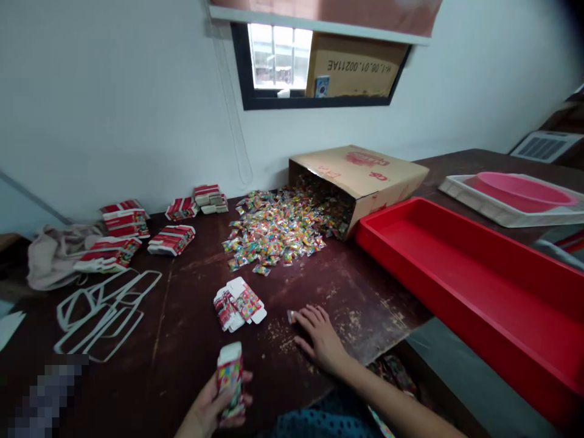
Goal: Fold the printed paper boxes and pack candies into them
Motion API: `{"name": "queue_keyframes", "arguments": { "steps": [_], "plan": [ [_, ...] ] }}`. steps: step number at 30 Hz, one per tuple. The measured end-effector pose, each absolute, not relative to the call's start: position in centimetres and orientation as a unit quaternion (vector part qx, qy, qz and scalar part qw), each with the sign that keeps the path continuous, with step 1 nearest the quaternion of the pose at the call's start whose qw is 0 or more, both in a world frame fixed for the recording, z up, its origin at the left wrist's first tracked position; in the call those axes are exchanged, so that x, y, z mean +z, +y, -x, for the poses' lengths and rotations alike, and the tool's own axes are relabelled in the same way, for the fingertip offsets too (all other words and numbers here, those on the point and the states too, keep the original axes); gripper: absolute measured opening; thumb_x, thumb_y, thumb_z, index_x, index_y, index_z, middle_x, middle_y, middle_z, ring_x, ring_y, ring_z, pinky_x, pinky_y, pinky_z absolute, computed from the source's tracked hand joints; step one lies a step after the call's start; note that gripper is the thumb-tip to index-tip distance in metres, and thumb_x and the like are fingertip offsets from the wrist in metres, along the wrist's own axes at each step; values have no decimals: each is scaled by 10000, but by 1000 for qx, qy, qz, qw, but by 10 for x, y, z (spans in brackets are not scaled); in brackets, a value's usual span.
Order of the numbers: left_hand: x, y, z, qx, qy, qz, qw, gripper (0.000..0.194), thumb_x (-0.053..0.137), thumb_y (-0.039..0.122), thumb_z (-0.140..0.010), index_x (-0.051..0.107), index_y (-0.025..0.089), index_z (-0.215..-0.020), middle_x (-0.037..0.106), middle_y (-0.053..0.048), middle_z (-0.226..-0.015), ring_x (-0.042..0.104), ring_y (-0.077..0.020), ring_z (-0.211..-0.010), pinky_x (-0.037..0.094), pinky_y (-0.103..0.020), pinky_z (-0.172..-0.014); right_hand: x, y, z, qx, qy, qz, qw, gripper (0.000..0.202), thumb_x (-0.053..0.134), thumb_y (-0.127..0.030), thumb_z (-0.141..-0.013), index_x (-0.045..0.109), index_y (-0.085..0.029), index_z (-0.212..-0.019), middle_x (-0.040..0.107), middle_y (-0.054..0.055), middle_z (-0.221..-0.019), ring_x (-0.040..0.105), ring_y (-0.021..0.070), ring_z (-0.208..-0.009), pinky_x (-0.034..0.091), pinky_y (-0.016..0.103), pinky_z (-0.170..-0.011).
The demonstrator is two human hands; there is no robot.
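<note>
My left hand (218, 401) is closed around a small printed candy box (230, 371), held upright with its white top flap raised. On the brown table my right hand (319, 337) rests palm down, fingers loosely stretched. A small wrapped candy (291, 316) lies at its fingertips; whether the fingers grip it I cannot tell. Flattened candy boxes (239, 304) lie on the table ahead of my left hand. Farther back, a heap of wrapped candies (278, 228) spills from a cardboard carton (365, 167) lying on its side.
A long red tray (474, 267) stands at the right, overhanging the table's edge. Bundles of flattened boxes (123, 219) sit along the wall at left, near a grey cloth (59, 255) and white straps (109, 310). A pink basin (524, 188) lies in a white tray (502, 216).
</note>
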State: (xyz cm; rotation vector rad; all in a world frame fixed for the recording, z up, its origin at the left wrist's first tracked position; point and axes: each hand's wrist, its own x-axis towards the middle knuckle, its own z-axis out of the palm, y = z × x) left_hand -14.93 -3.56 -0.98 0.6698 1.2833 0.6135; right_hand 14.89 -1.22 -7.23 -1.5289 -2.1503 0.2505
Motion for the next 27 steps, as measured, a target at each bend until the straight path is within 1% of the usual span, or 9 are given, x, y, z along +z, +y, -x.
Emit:
{"name": "queue_keyframes", "arguments": {
  "steps": [2,5,8,10,12,15,19,24,27],
  "plan": [
    [-10,-25,124,292,562,-304,712,548,738,485,-651,576,177,-1075,682,-106,-902,652,-222,-738,516,-279,-527,-73,-43,-135,127,-803,526,250,420,538,-224,-865,509,-239,-1283,603,99,-1200,492,260,-1153,342,478,-1018],
    [-15,-11,94,316,512,-322,731,468,722,361,-687,534,172,-1073,641,-97,-1012,655,-210,-819,555,-294,-585,-60,-60,-127,211,-771,519,302,246,508,-157,-846,594,-203,-1072,647,79,-977,553,210,-923,440,364,-844],
    [-23,-8,80,303,508,-355,724,494,675,300,-723,481,177,-1160,630,-83,-983,651,-183,-775,550,-269,-546,-38,-47,-126,338,-693,520,367,134,489,-244,-887,566,-182,-977,630,39,-865,559,149,-772,452,257,-711],
    [-26,-13,75,278,510,-394,712,544,661,270,-723,452,183,-1218,622,-70,-953,641,-159,-722,524,-230,-494,-22,-28,-124,405,-684,486,363,169,472,-320,-919,564,-179,-922,628,9,-793,554,117,-696,431,213,-654],
    [-26,-21,71,245,505,-440,701,573,650,253,-723,437,181,-1251,615,-55,-902,620,-137,-671,486,-189,-442,-10,-7,-122,412,-709,466,333,237,484,-374,-922,579,-174,-839,626,-9,-717,537,100,-630,395,193,-607],
    [-22,-31,67,201,499,-489,687,545,624,254,-739,444,163,-1246,604,-39,-824,600,-135,-634,435,-157,-384,0,18,-117,304,-760,499,285,274,532,-404,-899,599,-173,-769,606,-12,-636,490,90,-553,321,197,-554],
    [-17,-37,68,182,506,-475,696,434,614,292,-754,479,148,-1141,600,-35,-795,610,-148,-627,418,-157,-358,-4,24,-102,203,-827,467,238,293,525,-398,-905,591,-175,-726,601,19,-638,515,111,-586,311,218,-568],
    [-19,-35,79,207,505,-432,718,357,604,332,-771,490,146,-1053,599,-35,-792,607,-139,-613,427,-161,-363,-9,0,-90,362,-734,450,356,214,519,-379,-913,556,-186,-996,654,29,-847,595,123,-714,428,215,-642],
    [-23,-33,87,199,531,-461,683,379,605,280,-758,492,145,-1094,579,-21,-776,592,-131,-604,413,-151,-346,-8,-8,-93,421,-701,439,373,180,487,-328,-932,594,-196,-989,659,27,-880,604,132,-773,464,237,-694]
  ]
}}
